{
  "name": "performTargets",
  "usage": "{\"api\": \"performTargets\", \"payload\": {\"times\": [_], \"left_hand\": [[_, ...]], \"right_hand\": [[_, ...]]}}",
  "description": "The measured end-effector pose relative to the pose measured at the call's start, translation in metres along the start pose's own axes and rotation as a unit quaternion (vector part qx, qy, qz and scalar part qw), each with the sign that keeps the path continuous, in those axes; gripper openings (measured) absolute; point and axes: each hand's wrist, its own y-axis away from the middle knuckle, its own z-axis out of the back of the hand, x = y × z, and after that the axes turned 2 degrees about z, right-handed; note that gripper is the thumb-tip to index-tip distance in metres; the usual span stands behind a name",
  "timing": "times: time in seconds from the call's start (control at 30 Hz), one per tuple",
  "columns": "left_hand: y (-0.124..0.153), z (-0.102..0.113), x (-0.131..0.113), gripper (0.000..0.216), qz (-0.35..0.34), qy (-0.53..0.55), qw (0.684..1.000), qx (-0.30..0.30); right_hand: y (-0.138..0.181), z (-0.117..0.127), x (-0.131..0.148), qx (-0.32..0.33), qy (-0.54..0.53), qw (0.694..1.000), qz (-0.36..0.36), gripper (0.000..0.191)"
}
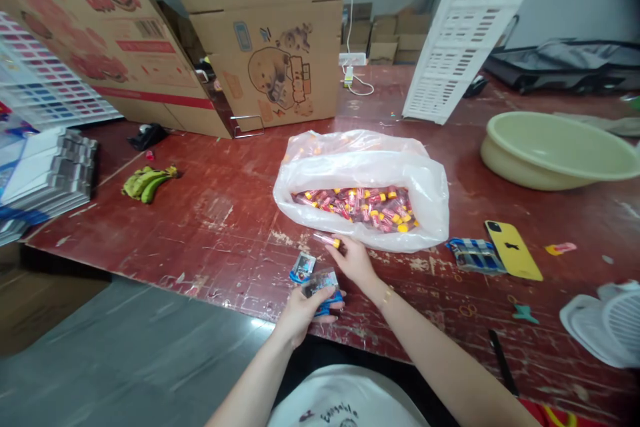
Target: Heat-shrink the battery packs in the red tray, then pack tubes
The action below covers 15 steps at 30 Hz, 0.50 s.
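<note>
My left hand (303, 313) is closed around a few small blue-and-clear packets (323, 282), low over the table's front edge. Another such packet (303, 267) lies flat on the table just beyond it. Between the fingertips of my right hand (354, 260) is a small clear tube with a yellow cap (327, 240), its pale end pointing left. Right behind that hand sits a white plastic bag (430, 207), its mouth wide and full of small pink tubes with yellow caps (375, 203).
On the right are a pale green basin (550, 173), a yellow phone (514, 250) and a row of blue packets (477, 255). Cardboard boxes (290, 33) and a white plastic crate (465, 33) stand behind. Bananas (147, 183) and stacked flat packs (50, 173) lie left.
</note>
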Motion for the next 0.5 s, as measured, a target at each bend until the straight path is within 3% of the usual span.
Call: {"api": "performTargets", "payload": {"times": [0.13, 0.27, 0.37, 0.5], "left_hand": [[-0.008, -0.014, 0.003, 0.054, -0.007, -0.045, 0.999, 0.025], [-0.019, -0.038, 0.007, 0.042, -0.067, -0.084, 0.991, 0.079], [-0.023, -0.057, 0.008, 0.035, -0.080, -0.105, 0.986, 0.100], [-0.022, -0.074, 0.008, 0.033, -0.080, -0.095, 0.984, 0.124]], "right_hand": [[0.063, 0.068, -0.019, -0.056, -0.123, 0.989, -0.058, 0.037], [0.105, 0.130, -0.017, -0.170, -0.244, 0.946, -0.129, 0.034], [0.117, 0.155, -0.006, -0.196, -0.241, 0.946, -0.093, 0.029], [0.119, 0.161, 0.009, -0.215, -0.272, 0.936, -0.055, 0.033]]}}
